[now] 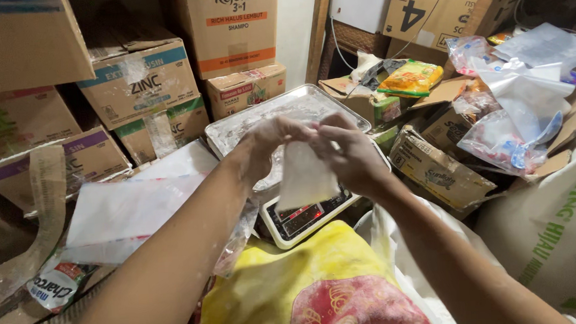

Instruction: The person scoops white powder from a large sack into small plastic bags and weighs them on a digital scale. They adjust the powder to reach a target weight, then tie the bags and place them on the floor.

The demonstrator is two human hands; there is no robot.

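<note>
Stacked cardboard boxes crowd a storeroom where the left hand and right hand pinch the top of a small white powder-filled bag above a digital scale's metal tray.

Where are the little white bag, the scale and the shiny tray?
white bag (pixel 303 177), head view, middle of the bag
scale (pixel 301 221), head view, its display panel
tray (pixel 235 128), head view, bare left part

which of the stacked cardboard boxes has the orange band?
The tall box at top centre, behind the metal tray. Its neighbours to the left carry teal, green or purple bands instead.
</note>
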